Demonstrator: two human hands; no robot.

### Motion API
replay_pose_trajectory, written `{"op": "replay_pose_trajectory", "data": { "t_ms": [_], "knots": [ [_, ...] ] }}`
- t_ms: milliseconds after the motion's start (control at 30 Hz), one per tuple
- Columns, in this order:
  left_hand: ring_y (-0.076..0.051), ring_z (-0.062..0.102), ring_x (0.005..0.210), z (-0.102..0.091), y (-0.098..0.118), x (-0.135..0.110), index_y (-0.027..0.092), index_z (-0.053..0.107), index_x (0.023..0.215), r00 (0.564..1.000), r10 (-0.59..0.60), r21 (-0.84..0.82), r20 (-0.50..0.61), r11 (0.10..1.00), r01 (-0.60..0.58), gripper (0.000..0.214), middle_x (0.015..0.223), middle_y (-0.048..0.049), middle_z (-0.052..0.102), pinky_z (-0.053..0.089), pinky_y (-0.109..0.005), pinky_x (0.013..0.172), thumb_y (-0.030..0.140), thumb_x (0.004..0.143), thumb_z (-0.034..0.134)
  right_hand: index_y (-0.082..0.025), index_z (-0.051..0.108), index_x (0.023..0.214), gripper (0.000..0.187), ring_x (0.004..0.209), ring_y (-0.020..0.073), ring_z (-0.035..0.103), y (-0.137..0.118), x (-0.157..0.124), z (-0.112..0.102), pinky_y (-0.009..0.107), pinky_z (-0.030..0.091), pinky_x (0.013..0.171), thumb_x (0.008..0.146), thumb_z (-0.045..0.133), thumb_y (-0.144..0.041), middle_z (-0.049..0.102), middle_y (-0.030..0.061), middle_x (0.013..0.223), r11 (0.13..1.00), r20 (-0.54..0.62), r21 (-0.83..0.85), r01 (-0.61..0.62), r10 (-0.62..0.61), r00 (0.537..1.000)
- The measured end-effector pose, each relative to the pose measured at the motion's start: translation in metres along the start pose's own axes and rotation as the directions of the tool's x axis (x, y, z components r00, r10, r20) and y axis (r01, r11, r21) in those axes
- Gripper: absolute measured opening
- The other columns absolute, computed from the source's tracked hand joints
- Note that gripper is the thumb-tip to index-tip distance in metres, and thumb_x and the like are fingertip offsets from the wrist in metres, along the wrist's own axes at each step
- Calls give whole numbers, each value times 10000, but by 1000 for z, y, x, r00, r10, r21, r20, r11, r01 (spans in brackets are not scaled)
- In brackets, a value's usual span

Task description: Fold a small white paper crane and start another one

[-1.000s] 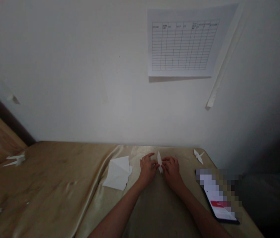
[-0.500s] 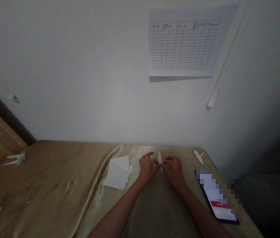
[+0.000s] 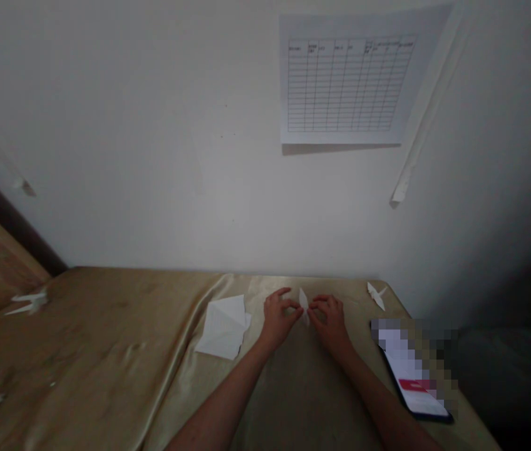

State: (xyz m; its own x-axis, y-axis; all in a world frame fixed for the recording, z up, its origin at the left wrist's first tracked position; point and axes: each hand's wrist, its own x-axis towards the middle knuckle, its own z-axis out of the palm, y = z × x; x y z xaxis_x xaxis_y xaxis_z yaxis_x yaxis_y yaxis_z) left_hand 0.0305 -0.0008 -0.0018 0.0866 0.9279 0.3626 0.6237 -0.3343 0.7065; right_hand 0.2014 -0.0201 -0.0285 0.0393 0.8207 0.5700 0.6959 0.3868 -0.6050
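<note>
A small, narrow folded white paper piece (image 3: 304, 304) stands between my two hands near the far edge of the table. My left hand (image 3: 278, 319) pinches its left side with fingers closed. From the other side my right hand (image 3: 330, 318) pinches it too, fingers curled. Both forearms reach in from the bottom of the view over the golden cloth (image 3: 106, 363).
A stack of folded white sheets (image 3: 225, 327) lies just left of my left hand. A finished paper crane (image 3: 377, 295) sits at the far right corner, others (image 3: 28, 302) at the left. A phone (image 3: 413, 379) lies at the right edge. A printed table sheet (image 3: 347, 84) hangs on the wall.
My hands have stayed in place on the paper piece, with only small finger shifts. The view moved slightly.
</note>
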Motion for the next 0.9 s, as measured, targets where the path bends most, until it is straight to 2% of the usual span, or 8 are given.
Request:
{"op": "replay_pose_trajectory", "data": {
  "t_ms": [233, 600, 900],
  "knots": [
    [-266, 508, 1253, 0, 2, -3, 267, 781, 784, 1000, 18, 3, 19, 1000, -18, 40, 1321, -31, 602, 384, -481, 1099, 264, 744, 787, -242, 698, 873, 178, 1054, 265, 511, -5, 1, -4, 474, 411, 966, 879, 590, -383, 602, 85, 1043, 1000, -64, -10, -8, 7, 998],
    [-255, 513, 1243, 1, 2, -2, 267, 782, 821, 998, 46, -9, 42, 999, -46, 77, 1327, -35, 598, 393, -471, 1090, 242, 748, 786, -224, 667, 839, 185, 1076, 262, 505, 1, 0, 6, 493, 405, 981, 899, 523, -323, 615, 91, 1062, 996, -32, 85, -20, 23, 999],
    [-265, 510, 1243, 1, 0, 0, 259, 785, 809, 999, 22, 12, 37, 1000, -23, 51, 1300, -42, 610, 377, -469, 1099, 239, 767, 765, -240, 678, 842, 230, 1094, 262, 501, 4, 1, 3, 468, 401, 1004, 891, 558, -430, 612, 82, 1056, 985, -26, 159, -73, 78, 997]
  ]
}}
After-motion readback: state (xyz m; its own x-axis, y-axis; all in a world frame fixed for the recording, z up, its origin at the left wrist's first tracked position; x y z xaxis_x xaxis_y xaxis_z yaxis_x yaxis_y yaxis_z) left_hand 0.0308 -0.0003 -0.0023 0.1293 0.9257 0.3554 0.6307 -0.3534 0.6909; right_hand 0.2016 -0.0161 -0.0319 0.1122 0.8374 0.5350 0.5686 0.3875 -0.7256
